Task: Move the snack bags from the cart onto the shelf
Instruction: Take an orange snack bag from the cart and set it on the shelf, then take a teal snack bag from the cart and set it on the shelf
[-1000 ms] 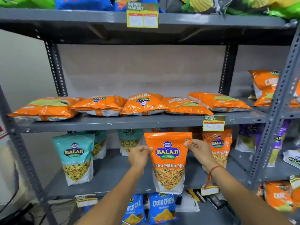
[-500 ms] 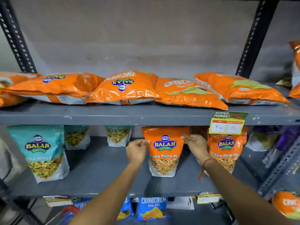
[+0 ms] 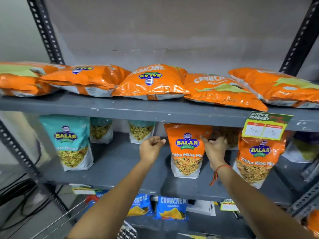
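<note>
An orange Balaji Tikha Mitha Mix snack bag [image 3: 187,152] stands upright on the grey middle shelf [image 3: 120,163]. My right hand [image 3: 215,149] pinches the bag's upper right corner. My left hand [image 3: 151,149] hovers just left of the bag's top left corner, its fingers curled, with a small gap to the bag. A second orange bag of the same kind [image 3: 257,163] stands to the right, nearer the shelf's front edge. A wire cart edge [image 3: 127,232] shows at the bottom between my forearms.
A teal Balaji bag [image 3: 69,144] stands at the left, with two more behind it. Orange chip bags [image 3: 151,81] lie flat on the shelf above. A price label [image 3: 266,126] hangs from that shelf's edge. Blue Crunchem bags [image 3: 170,207] stand on the shelf below.
The orange bag went from held in the air to standing on the middle shelf. My left hand has come off its top left corner. The camera has moved closer and lower.
</note>
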`<state>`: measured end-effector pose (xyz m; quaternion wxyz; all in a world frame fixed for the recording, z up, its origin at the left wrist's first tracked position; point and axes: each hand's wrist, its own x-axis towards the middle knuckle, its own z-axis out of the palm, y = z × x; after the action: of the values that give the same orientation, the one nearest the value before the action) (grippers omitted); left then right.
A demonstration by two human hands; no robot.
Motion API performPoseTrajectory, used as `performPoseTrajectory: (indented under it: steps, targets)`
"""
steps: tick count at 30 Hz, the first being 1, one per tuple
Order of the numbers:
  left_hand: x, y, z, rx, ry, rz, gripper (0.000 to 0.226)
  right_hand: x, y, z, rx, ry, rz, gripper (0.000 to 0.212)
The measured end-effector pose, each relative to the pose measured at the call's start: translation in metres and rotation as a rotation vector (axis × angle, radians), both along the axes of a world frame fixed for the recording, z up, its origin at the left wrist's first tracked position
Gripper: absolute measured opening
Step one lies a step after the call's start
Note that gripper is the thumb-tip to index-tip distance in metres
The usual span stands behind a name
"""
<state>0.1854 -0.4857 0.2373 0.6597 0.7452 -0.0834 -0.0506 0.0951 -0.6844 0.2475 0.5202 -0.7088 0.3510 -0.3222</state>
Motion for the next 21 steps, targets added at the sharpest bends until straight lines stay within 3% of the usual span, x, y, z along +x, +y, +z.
performPoseTrajectory:
  steps: [3,7,13,16,21]
  targets:
    - [-0.012,0.044,0.01,-0.02,-0.034,0.069,0.031,0.003,0.039,0.009,-0.116,-0.061,-0.006,0.058]
    - [-0.026,0.125,0.025,-0.082,-0.096,0.171,0.036,0.014,0.112,0.031,-0.204,-0.133,0.123,0.054]
    - [-0.052,0.276,0.029,-0.189,-0.089,0.398,0.034,0.03,0.249,0.041,-0.111,-0.232,0.606,0.039]
    - [-0.074,0.349,-0.001,-0.099,-0.031,0.531,0.029,0.033,0.314,0.002,-0.071,-0.102,0.85,0.032]
    - [-0.13,0.443,-0.098,0.241,0.281,0.76,0.027,0.034,0.389,-0.098,-0.084,0.264,1.256,0.028]
